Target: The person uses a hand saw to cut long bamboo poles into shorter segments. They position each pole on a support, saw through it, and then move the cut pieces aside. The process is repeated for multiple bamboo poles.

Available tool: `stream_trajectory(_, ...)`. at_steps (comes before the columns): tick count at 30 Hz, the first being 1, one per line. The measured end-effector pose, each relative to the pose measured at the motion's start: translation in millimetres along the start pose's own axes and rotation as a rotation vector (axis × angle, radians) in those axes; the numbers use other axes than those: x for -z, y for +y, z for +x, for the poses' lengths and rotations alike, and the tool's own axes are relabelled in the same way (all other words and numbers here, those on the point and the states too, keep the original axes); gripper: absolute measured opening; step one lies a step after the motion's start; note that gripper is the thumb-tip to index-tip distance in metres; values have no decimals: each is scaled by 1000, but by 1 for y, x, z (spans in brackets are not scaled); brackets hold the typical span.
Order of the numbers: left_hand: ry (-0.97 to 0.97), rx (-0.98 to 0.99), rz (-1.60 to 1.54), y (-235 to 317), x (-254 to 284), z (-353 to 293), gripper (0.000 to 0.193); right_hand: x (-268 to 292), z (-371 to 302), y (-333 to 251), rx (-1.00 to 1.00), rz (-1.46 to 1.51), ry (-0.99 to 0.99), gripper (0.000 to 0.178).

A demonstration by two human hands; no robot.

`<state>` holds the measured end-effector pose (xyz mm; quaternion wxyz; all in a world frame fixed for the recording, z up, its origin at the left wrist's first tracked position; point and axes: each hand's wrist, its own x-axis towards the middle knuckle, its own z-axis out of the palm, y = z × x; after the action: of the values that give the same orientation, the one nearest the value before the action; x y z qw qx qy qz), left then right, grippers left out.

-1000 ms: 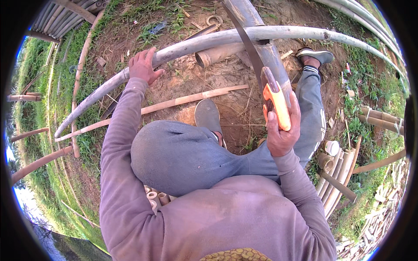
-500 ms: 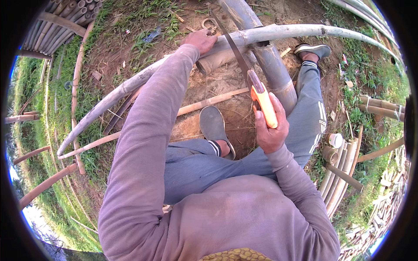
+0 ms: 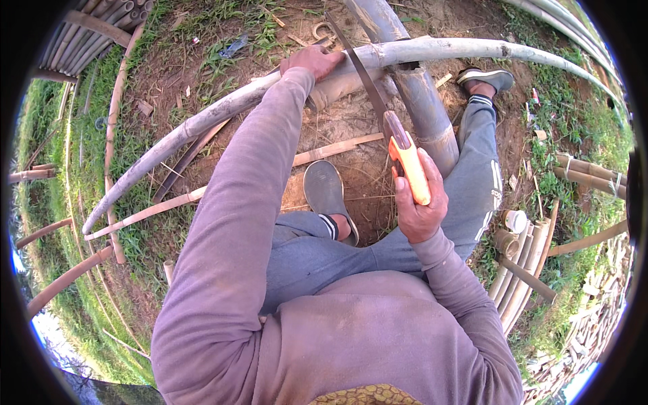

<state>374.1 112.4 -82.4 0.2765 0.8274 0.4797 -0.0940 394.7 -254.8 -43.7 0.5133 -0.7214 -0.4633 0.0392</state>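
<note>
A long, pale bamboo pole (image 3: pixel 466 48) lies crosswise, resting over a thick grey bamboo post (image 3: pixel 426 111) with an opening cut in it. My left hand (image 3: pixel 312 62) is closed over the pole, left of that post. In my right hand (image 3: pixel 422 206) is a handsaw (image 3: pixel 364 74), gripped by its orange handle. Its dark blade slants up and to the left, crossing the pole just right of my left hand; how deep it sits in the bamboo I cannot tell. Under the pole, a short, thick bamboo piece (image 3: pixel 335 89) butts toward the post.
A split bamboo strip (image 3: pixel 337 147) lies on the ground by my left shoe (image 3: pixel 324 189). My right shoe (image 3: pixel 486 79) is beyond the post. Cut bamboo (image 3: pixel 523 266) and a white container (image 3: pixel 515 221) are at the right. More poles (image 3: pixel 101 37) are stacked at the far left.
The view has shifted slightly. My right hand and the saw handle sit a little closer to me. My left hand keeps its hold on the pole.
</note>
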Motion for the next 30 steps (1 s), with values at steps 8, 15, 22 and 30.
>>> stream_trajectory(8,32,-5,9,-2,-6,8,78,-3,0,-5,-25,9,-27,59)
stream_trajectory(15,67,-5,55,-2,-7,1,76,7,-12,-7,-167,124,-57,57)
stream_trajectory(22,84,-15,65,2,-9,0,72,-41,43,12,-102,141,-2,53)
stream_trajectory(30,59,-16,31,0,-8,-5,74,11,-33,-16,-318,264,-10,53)
